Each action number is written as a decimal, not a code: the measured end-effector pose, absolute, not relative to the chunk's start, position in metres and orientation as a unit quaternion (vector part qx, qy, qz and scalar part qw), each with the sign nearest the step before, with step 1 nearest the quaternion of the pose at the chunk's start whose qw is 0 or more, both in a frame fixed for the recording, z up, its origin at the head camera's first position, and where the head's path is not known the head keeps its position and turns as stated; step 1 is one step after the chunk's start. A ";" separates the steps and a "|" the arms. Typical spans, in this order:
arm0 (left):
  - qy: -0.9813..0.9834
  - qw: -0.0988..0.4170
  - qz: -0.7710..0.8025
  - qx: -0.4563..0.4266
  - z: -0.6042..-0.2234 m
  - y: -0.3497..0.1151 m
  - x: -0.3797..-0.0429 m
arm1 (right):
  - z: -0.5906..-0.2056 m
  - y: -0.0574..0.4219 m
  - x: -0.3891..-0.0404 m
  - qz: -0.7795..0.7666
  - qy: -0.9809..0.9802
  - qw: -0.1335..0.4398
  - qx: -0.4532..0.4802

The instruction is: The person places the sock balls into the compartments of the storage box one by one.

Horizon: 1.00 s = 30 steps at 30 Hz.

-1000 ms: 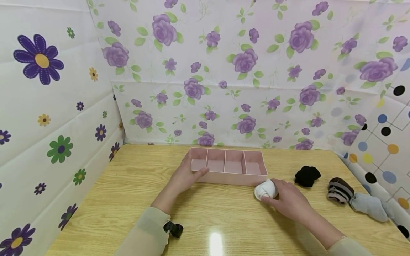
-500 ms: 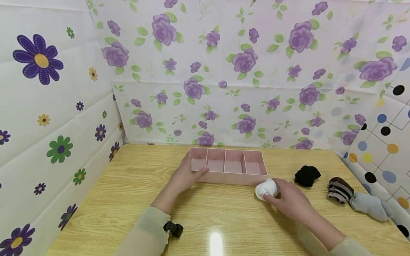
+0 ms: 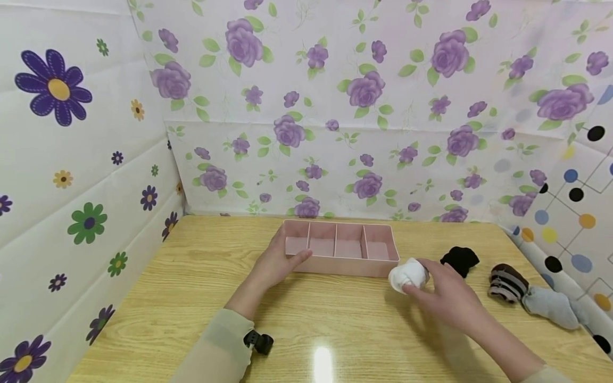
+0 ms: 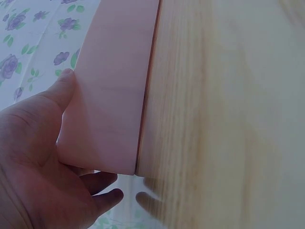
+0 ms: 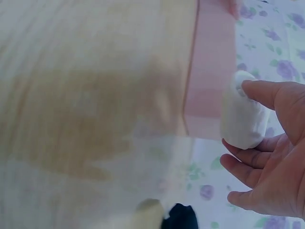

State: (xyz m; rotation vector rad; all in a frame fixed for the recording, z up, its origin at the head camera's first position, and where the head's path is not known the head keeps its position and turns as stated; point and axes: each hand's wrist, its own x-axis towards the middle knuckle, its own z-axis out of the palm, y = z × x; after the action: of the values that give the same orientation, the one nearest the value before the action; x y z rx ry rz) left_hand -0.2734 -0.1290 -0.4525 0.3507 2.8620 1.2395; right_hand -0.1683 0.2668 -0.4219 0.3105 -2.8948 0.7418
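Observation:
A pink box [image 3: 345, 267] with several compartments in a row stands on the table. My left hand [image 3: 274, 263] grips its left end, the thumb on the front rim. In the left wrist view that hand [image 4: 43, 148] has its thumb at the box's upper edge and its fingers round the end. My right hand [image 3: 447, 292] pinches a rolled white sock [image 3: 407, 274] between thumb and fingers, just off the box's front right corner and above the table. In the right wrist view the sock [image 5: 244, 114] stands upright in the grip; some fingers stay free of it.
To the right lie a black rolled sock [image 3: 461, 260], a brown and grey striped sock [image 3: 508, 283] and a light grey sock [image 3: 551, 307]. Flower-patterned sheets [image 3: 306, 106] rise behind and beside the wooden table [image 3: 201, 287].
My right hand has lifted the white sock from the table and shifted slightly right and up with it. My left hand keeps its place on the box.

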 end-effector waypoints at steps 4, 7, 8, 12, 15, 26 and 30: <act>0.912 0.001 0.396 0.109 -0.453 -0.130 -0.274 | -0.409 0.267 -0.171 0.247 -0.959 0.081 0.113; 0.912 -0.001 0.396 0.109 -0.453 -0.131 -0.274 | -0.402 0.266 -0.176 0.249 -0.957 0.090 0.120; 0.912 -0.002 0.396 0.109 -0.454 -0.131 -0.274 | -0.400 0.265 -0.178 0.250 -0.956 0.091 0.122; 0.910 -0.003 0.398 0.115 -0.455 -0.130 -0.275 | -0.394 0.264 -0.188 0.257 -0.954 0.088 0.125; 0.909 -0.005 0.399 0.117 -0.455 -0.129 -0.274 | -0.391 0.263 -0.196 0.261 -0.953 0.083 0.129; 0.911 0.000 0.396 0.112 -0.453 -0.129 -0.272 | -0.392 0.263 -0.230 0.280 -0.945 0.077 0.152; 0.911 -0.001 0.397 0.112 -0.453 -0.129 -0.273 | -0.394 0.263 -0.241 0.281 -0.943 0.069 0.166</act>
State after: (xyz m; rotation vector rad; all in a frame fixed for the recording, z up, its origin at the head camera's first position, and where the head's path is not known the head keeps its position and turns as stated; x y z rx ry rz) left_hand -0.2728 -0.1286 -0.4530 0.3517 2.8630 1.2474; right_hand -0.2410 0.2629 -0.3939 0.4986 -2.8379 0.8466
